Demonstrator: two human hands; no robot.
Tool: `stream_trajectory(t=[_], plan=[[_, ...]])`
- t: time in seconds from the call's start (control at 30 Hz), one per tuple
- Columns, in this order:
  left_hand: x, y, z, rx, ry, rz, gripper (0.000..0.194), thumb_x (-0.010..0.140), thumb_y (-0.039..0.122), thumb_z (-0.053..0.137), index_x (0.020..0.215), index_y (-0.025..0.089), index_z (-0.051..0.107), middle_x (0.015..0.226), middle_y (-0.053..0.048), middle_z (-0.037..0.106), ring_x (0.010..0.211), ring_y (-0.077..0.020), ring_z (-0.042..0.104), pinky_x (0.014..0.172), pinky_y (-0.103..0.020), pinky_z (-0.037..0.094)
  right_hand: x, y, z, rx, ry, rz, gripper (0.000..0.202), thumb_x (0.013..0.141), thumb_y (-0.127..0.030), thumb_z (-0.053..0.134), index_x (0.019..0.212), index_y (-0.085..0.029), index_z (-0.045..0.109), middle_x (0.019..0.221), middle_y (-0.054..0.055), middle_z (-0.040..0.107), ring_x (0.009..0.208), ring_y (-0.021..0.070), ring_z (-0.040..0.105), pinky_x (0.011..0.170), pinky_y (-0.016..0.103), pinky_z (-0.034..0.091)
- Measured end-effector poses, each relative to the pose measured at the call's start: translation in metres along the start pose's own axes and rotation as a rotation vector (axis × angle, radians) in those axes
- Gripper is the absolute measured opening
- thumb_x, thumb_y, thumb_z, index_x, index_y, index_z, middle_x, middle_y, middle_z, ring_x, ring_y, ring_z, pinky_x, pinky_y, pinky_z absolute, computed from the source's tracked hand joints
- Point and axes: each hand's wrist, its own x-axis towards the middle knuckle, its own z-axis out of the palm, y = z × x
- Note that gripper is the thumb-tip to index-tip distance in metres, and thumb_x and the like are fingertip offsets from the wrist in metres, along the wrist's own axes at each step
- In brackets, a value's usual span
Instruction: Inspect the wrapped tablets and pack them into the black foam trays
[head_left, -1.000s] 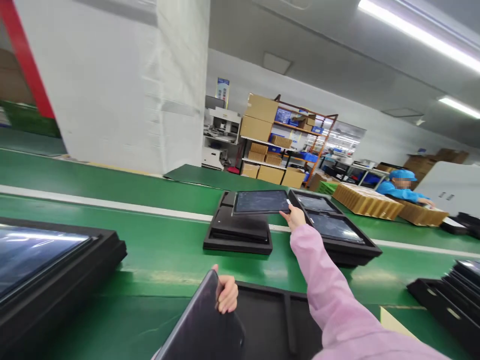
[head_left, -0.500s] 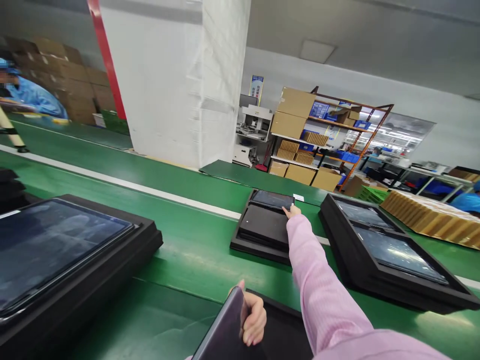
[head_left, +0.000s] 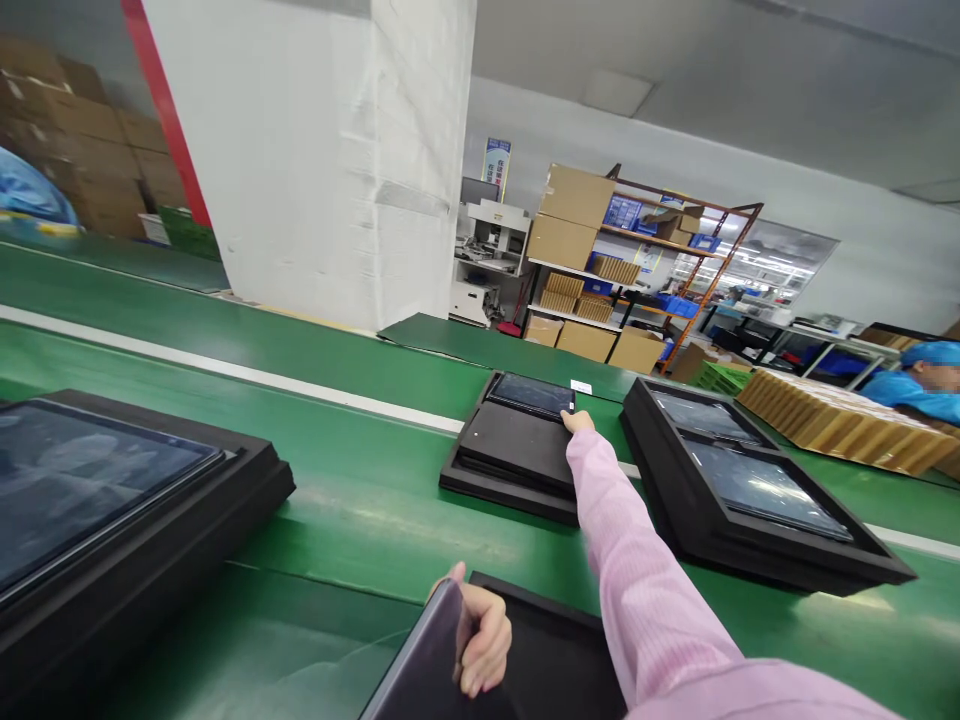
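From my end, I have the right arm [head_left: 637,575] stretched forward, nearly straight, in a pink sleeve [head_left: 609,500], the right grip [head_left: 578,421] beyond it. Left of the sleeve, nearer the camera, the left grip [head_left: 482,637] is curled, thumb [head_left: 457,573] up, fingers [head_left: 489,655] bent.

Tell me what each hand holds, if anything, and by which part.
The left hand holds a dark panel near its upper end. The right hand is at the near right corner of a flat screen; whether it grips cannot be told.
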Motion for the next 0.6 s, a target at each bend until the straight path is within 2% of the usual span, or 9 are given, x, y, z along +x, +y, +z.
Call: stream_trajectory(t=[0.13,0.3,0.47,0.6], plan=[[0.0,0.0,0.0,-0.006,-0.006,0.011,0.06,0.1,0.045,0.0,0.061,0.023,0.039,0.044,0.003,0.029,0.036,-0.0137,0.023,0.043,-0.028,0.024,0.001,0.001,0.008,0.012,-0.063,0.049,0.031,0.097,-0.034,0.063,0.123,-0.018,0.061,0.126,0.01,0.062,0.106,0.0234,0.064,0.089,0.044,0.057],[-0.002,-0.001,-0.005,-0.048,-0.063,0.052,0.058,0.101,0.049,0.005,0.062,0.023,0.04,0.044,0.004,0.034,0.034,-0.0119,0.027,0.041,-0.026,0.025,-0.001,0.0,0.007,0.022,-0.09,0.053,0.029,0.097,-0.034,0.062,0.123,-0.019,0.061,0.127,0.009,0.062,0.107,0.0232,0.064,0.091,0.044,0.056],[-0.004,-0.002,-0.007,-0.034,-0.011,0.016,0.06,0.1,0.055,0.011,0.057,0.023,0.039,0.04,0.004,0.032,0.032,-0.0118,0.025,0.041,-0.026,0.026,-0.011,0.001,-0.004,0.014,-0.067,0.033,0.032,0.097,-0.034,0.062,0.124,-0.018,0.06,0.127,0.01,0.062,0.107,0.0237,0.064,0.09,0.044,0.056],[-0.007,-0.004,-0.016,-0.07,0.011,-0.037,0.064,0.097,0.062,0.019,0.053,0.023,0.042,0.038,0.002,0.038,0.032,-0.0122,0.031,0.042,-0.027,0.029,-0.033,0.025,-0.021,-0.01,-0.033,-0.01,0.034,0.097,-0.034,0.063,0.125,-0.017,0.059,0.127,0.011,0.061,0.107,0.0242,0.064,0.09,0.045,0.056]])
